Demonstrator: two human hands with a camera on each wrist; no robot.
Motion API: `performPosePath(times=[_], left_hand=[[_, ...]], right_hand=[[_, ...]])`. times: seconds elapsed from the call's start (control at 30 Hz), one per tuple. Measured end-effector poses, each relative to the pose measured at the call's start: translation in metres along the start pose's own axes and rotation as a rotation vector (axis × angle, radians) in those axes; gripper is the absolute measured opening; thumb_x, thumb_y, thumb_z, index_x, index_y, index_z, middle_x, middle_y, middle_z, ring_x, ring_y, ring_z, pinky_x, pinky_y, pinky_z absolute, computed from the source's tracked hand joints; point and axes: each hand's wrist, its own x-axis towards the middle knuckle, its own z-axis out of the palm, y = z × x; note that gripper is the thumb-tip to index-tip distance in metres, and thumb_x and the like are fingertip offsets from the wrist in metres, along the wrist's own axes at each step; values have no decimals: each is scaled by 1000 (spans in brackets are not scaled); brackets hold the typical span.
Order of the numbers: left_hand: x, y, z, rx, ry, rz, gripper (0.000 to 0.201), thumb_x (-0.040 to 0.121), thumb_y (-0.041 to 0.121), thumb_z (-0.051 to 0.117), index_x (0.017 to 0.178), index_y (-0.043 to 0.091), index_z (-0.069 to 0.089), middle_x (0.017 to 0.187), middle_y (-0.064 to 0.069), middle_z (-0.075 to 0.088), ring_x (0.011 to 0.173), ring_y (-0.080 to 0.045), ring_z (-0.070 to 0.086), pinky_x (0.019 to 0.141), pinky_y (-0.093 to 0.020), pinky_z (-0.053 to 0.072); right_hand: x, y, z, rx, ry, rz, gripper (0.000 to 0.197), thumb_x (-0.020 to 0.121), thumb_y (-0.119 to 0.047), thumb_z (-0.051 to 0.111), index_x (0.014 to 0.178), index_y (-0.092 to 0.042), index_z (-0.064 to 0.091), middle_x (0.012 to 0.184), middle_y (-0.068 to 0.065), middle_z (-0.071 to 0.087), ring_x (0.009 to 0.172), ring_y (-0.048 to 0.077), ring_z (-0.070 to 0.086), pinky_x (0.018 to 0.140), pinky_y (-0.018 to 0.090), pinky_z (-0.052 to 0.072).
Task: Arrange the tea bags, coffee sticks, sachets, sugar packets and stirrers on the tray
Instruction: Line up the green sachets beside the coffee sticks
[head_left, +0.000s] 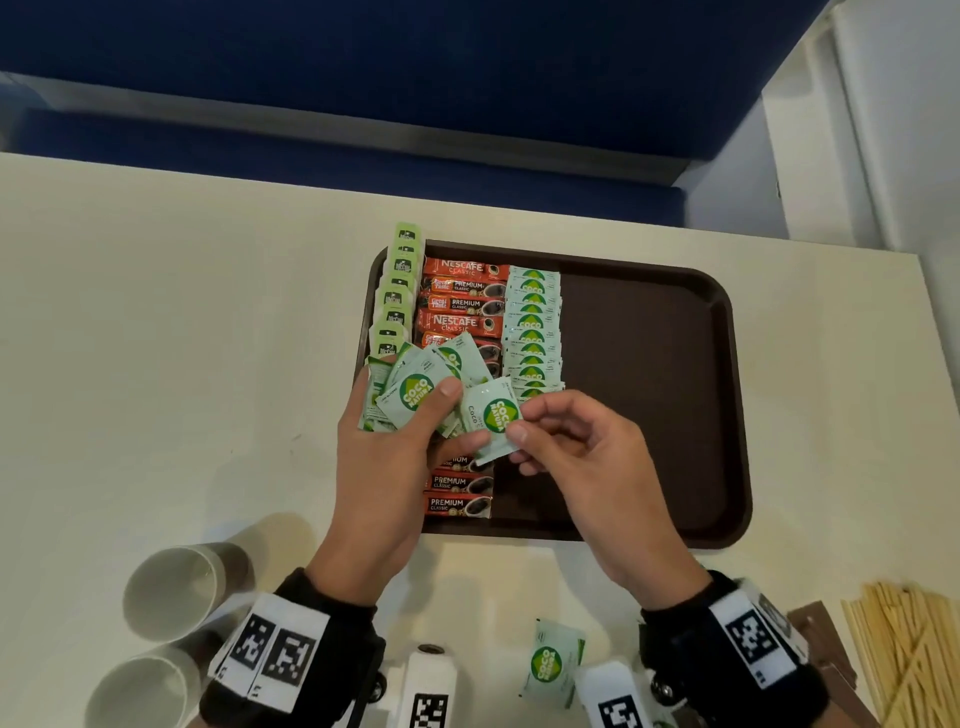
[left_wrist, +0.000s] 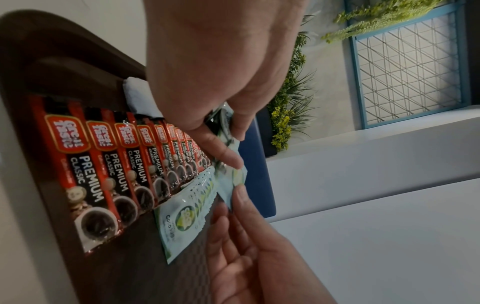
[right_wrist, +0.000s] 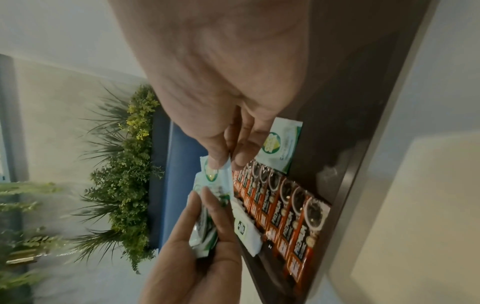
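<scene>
Showing stirrers (head_left: 906, 654) and loose sachet (head_left: 551, 661): head view only.

Two pale paper cups (head_left: 174, 592) are lying on their sides on the cream table (head_left: 156, 338), one nearer the viewer than the other, their open mouths showing. Beyond the table's far edge a dark blue upholstered bench (head_left: 363, 78) is running along a white wall (head_left: 904, 130). In the left wrist view, green leafy plants (left_wrist: 288, 115) are standing beside a blue-framed wire-mesh panel (left_wrist: 407, 67).
</scene>
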Motion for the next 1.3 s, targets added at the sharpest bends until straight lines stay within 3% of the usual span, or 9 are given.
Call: performPosePath(times=[0.2, 0.33, 0.67, 0.87, 1.13, 1.3], left_hand=[[5, 4, -6, -25, 39, 8, 50, 96, 8, 76, 143, 13, 59, 126, -6, 79, 108, -29, 80, 74, -36, 69], [9, 4, -8, -23, 53, 3, 49, 96, 8, 77, 142, 14, 60, 126, -6, 79, 110, -31, 79, 71, -34, 69], [10, -1, -9, -22, 46, -16, 50, 96, 7, 77, 142, 15, 60, 126, -5, 79, 110, -31, 79, 66, -31, 68], [11, 2, -12, -23, 45, -15, 48, 96, 8, 77, 141, 15, 61, 124, -6, 79, 107, -31, 80, 65, -30, 68], [12, 2, -12, -40, 42, -19, 48, 96, 6, 76, 141, 14, 61, 126, -7, 79, 109, -33, 79, 65, -29, 67], [8, -2, -6, -33, 32, -23, 47, 96, 6, 76, 140, 15, 62, 123, -5, 80, 106, -31, 80, 63, -29, 67]], right_hand=[[7, 4, -35, -230, 63, -77, 7, 96, -14, 78, 101, -19, 78, 97, -2, 79, 90, 14, 73, 80, 24, 59], [15, 17, -43, -521, -16, -117, 13, 94, -14, 80, 94, -26, 77, 95, -10, 74, 89, 9, 70, 77, 18, 53], [28, 29, -29, -727, 44, -274, 9, 97, -11, 77, 100, -20, 75, 108, -7, 53, 95, 0, 59, 79, 6, 44], [28, 30, -28, -765, 38, -311, 12, 97, -13, 76, 106, -19, 73, 113, -5, 51, 99, -6, 57, 80, 2, 44], [27, 29, -29, -725, 74, -285, 15, 97, -18, 76, 109, -23, 68, 114, -7, 51, 94, 6, 61, 80, 14, 52], [21, 14, -19, -586, 114, -306, 11, 97, -21, 77, 104, -23, 68, 103, -4, 59, 86, 14, 62, 73, 15, 51]])
